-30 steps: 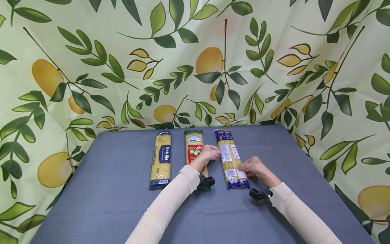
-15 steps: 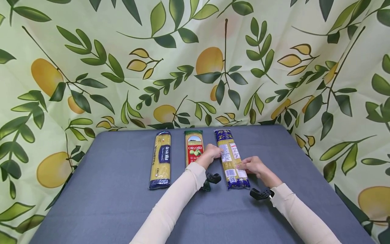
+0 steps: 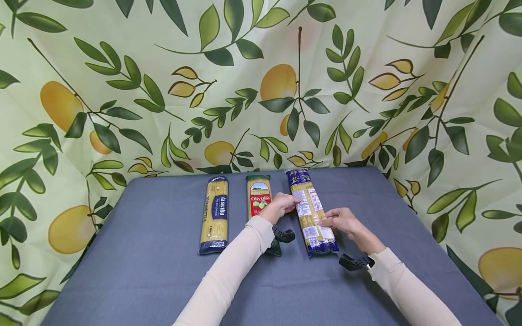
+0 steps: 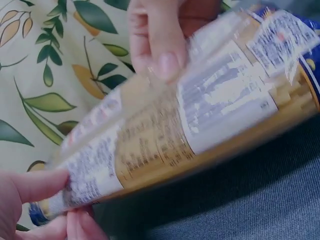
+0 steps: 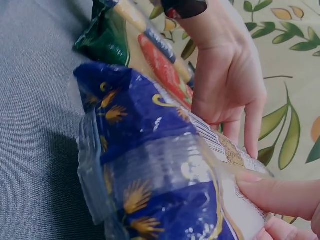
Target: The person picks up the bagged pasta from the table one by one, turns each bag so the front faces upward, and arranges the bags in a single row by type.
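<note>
A blue-ended spaghetti packet [image 3: 306, 199], its white label panels facing up, lies at a slant on the right of the row. My left hand [image 3: 281, 206] pinches its left edge; in the left wrist view the thumb [image 4: 42, 185] is on top with fingers beneath. On the opposite edge, lower down, my right hand [image 3: 342, 222] grips it with the thumb [image 5: 275, 195] over the label. In the right wrist view the packet's blue end [image 5: 150, 160] is raised off the cloth. Beneath my left forearm, a red-labelled Olivoilà pasta packet [image 3: 259, 197] is partly hidden.
Another spaghetti packet [image 3: 215, 217], with a dark blue La Sicilia label, lies at the left of the row. All rest on a grey cloth-covered table [image 3: 134, 267]. A leaf-and-fruit patterned curtain [image 3: 244, 90] hangs behind and at the sides.
My left hand has moved right onto the blue-ended packet's edge and now pinches it. The packet has shifted slightly, its near end towards the right, with my right hand following.
</note>
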A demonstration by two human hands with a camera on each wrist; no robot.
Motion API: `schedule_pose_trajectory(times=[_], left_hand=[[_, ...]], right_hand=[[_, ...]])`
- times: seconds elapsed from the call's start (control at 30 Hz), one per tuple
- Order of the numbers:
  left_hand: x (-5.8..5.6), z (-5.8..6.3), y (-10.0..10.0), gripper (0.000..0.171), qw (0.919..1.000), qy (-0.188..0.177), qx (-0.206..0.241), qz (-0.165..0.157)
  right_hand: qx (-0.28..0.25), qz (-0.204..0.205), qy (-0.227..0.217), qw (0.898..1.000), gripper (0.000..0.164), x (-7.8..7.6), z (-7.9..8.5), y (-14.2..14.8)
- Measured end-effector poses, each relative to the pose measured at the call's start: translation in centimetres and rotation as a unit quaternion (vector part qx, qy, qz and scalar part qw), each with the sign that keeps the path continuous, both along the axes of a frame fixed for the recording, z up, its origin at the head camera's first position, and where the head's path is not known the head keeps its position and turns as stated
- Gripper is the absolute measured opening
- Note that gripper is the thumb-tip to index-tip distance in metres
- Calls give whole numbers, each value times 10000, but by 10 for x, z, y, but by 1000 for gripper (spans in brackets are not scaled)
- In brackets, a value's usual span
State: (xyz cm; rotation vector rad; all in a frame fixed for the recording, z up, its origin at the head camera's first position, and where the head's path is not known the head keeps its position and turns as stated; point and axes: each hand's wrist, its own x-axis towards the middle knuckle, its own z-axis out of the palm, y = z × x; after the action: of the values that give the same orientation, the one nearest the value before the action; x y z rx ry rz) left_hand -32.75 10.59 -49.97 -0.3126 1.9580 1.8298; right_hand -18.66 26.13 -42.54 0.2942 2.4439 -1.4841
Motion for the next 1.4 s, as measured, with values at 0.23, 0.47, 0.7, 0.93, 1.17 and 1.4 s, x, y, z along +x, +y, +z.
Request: schedule_pose_trajectory(times=[0.23, 0.47, 0.7, 0.93, 1.17, 1.4], left_hand=[[17, 21, -9, 32, 9971, 216, 500, -539], [74, 91, -28, 34, 9958, 307, 579, -638], [76, 86, -27, 28, 9953, 392, 796, -387], [65, 81, -23, 34, 9935, 402, 984, -406], [63, 80, -23, 35, 9930, 514, 952, -475], [64, 88, -25, 38, 9921, 870, 480, -766]], right_hand=[[166, -54, 134, 9998, 32, 3, 4, 2], [-146, -29, 28, 9999, 25, 7, 2, 4], [-946, 507, -393, 9934, 28, 8, -5, 16], [-2261, 1203, -785, 9634, 26, 6, -21, 23], [-2703, 1516, -480, 9496, 14, 8, -28, 18], [-2330, 1084, -87, 9664, 11, 10, -25, 13]])
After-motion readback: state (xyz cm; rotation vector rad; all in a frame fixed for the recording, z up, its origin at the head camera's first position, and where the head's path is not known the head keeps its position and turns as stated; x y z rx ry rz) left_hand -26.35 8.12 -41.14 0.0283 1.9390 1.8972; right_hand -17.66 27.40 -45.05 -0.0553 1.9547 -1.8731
